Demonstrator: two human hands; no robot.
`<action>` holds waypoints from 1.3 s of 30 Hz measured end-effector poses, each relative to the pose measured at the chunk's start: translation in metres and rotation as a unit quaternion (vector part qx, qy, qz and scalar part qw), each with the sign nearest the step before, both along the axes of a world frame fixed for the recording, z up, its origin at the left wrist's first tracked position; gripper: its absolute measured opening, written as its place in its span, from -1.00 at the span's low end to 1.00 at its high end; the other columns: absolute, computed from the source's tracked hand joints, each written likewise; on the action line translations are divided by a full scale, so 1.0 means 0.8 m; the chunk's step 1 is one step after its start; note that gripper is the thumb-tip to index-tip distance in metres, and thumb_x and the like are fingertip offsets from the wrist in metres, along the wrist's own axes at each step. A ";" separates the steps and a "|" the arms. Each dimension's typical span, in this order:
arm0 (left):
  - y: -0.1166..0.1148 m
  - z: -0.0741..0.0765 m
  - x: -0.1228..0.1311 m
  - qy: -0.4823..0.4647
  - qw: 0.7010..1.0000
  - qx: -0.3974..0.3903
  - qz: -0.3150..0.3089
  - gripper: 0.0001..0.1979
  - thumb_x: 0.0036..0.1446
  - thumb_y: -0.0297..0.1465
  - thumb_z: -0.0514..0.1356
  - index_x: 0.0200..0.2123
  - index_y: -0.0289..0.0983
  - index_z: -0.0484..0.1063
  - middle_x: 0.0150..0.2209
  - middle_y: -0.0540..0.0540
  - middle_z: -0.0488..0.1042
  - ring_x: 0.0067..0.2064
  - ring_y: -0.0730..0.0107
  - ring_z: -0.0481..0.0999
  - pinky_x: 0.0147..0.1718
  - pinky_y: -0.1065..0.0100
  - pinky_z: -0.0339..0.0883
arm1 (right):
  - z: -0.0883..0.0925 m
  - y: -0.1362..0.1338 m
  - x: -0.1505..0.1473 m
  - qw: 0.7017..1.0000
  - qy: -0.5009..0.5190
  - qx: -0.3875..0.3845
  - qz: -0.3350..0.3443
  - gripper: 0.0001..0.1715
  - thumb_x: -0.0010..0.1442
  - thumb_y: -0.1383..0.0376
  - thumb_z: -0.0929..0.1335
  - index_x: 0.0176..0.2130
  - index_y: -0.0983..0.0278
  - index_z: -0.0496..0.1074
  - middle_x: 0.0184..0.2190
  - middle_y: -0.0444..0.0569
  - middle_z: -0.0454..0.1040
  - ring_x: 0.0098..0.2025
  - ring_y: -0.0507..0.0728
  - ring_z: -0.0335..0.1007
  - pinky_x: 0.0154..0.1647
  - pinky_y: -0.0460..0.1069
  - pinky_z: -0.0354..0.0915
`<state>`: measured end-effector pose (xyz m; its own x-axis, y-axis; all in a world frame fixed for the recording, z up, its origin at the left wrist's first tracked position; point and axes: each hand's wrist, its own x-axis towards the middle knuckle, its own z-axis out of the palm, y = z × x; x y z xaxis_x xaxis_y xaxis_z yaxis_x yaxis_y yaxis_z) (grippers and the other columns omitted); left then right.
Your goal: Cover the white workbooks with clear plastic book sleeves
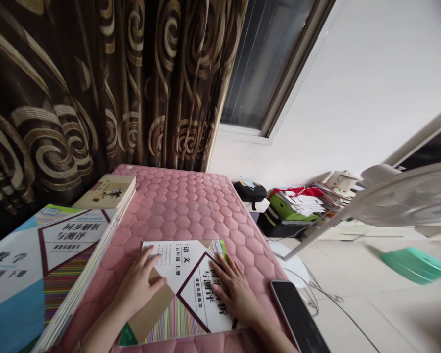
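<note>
A workbook [169,304] with a white, brown and striped cover lies flat and closed on a pink quilted pad [176,206], turned sideways to my view. My left hand [141,282] rests over its left edge, fingers apart and touching the cover. On the right part of the cover lies my right hand [235,289], palm down with the fingers spread, hiding some of the large printed title. Neither hand is closed around anything.
At the left is a stack of workbooks [18,274], with a smaller beige book [108,191] behind it. A phone [297,316] lies at the pad's right edge. Beyond are a white fan [400,201], cables, a green basin [415,264], piled papers [297,203] and a curtain [132,83].
</note>
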<state>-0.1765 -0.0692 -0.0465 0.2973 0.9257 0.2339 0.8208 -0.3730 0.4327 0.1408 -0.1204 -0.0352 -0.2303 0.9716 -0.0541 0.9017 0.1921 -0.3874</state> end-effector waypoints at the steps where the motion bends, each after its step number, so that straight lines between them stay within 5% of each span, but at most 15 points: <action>1: -0.002 0.004 0.002 0.013 1.000 0.000 0.004 -0.55 0.10 -0.22 0.22 0.05 -0.24 0.45 0.29 -0.28 0.27 0.30 -0.07 0.26 0.22 -0.04 0.25 | 0.000 0.000 0.000 1.000 -0.003 -0.003 0.001 -0.29 0.34 -0.06 0.20 0.37 0.07 0.06 0.44 -0.07 -0.14 0.46 0.32 -0.41 0.40 0.35 -0.20; 6: -0.029 0.043 0.017 0.078 0.994 -0.049 -0.061 -0.68 0.12 -0.33 0.19 -0.04 -0.13 0.54 0.25 -0.15 0.35 0.29 -0.05 0.26 0.30 -0.16 0.04 | 0.012 -0.007 0.003 0.999 -0.012 -0.004 0.034 -0.24 0.31 -0.07 0.24 0.37 0.11 0.08 0.44 0.01 -0.15 0.46 0.36 -0.42 0.38 0.41 -0.31; 10: -0.058 0.068 0.018 0.083 0.969 -0.169 -0.158 -0.44 -0.12 -0.30 0.37 0.05 -0.04 0.50 0.33 -0.10 0.24 0.34 -0.05 0.17 0.27 -0.09 0.12 | 0.034 -0.029 0.002 0.994 0.001 -0.024 0.109 -0.21 0.21 -0.08 0.34 0.32 0.10 0.20 0.41 0.03 -0.04 0.45 0.40 -0.34 0.37 0.45 -0.35; 18: -0.070 0.068 0.008 0.079 0.958 -0.218 -0.166 -0.29 -0.18 -0.37 0.36 0.13 0.04 0.42 0.41 -0.06 0.04 0.41 -0.04 -0.01 0.31 -0.13 0.00 | 0.052 -0.054 -0.017 0.988 0.038 -0.059 0.137 -0.28 0.03 0.16 0.48 0.18 0.09 0.41 0.36 0.03 0.12 0.41 0.39 -0.12 0.37 0.36 -0.10; 30: -0.068 0.073 0.004 0.065 0.955 -0.221 -0.187 -0.36 -0.08 -0.34 0.32 0.14 0.05 0.41 0.39 -0.06 0.07 0.40 -0.03 0.01 0.29 -0.14 0.03 | 0.073 -0.047 -0.017 0.984 0.053 -0.086 0.144 -0.49 0.02 0.28 0.45 0.01 0.01 0.55 0.31 -0.06 0.22 0.39 0.40 -0.05 0.34 0.40 -0.06; 35: -0.068 0.084 0.004 0.042 0.962 -0.199 -0.182 -0.58 0.01 -0.33 0.25 0.00 -0.04 0.54 0.28 -0.11 0.31 0.35 0.00 0.18 0.27 -0.08 0.13 | 0.084 -0.045 -0.018 0.978 0.084 -0.037 0.187 -0.73 0.23 0.21 0.34 -0.13 0.03 0.60 0.08 -0.07 0.51 0.25 0.23 0.28 0.33 0.24 0.07; 39: -0.067 0.087 0.007 0.025 0.963 -0.189 -0.191 -0.77 0.15 -0.35 0.13 -0.27 -0.12 0.62 0.08 -0.10 0.54 0.17 0.13 0.46 0.16 0.14 0.30 | 0.083 -0.041 -0.017 0.975 0.120 -0.006 0.185 -0.65 0.32 0.07 0.26 -0.20 0.07 0.62 -0.25 -0.07 0.62 -0.11 0.15 0.54 0.15 0.11 0.29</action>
<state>-0.1706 -0.1225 0.0233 0.6356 0.7624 -0.1215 0.6776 -0.4756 0.5610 0.1269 -0.1534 0.0308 -0.5720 0.8196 0.0336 0.6544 0.4806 -0.5837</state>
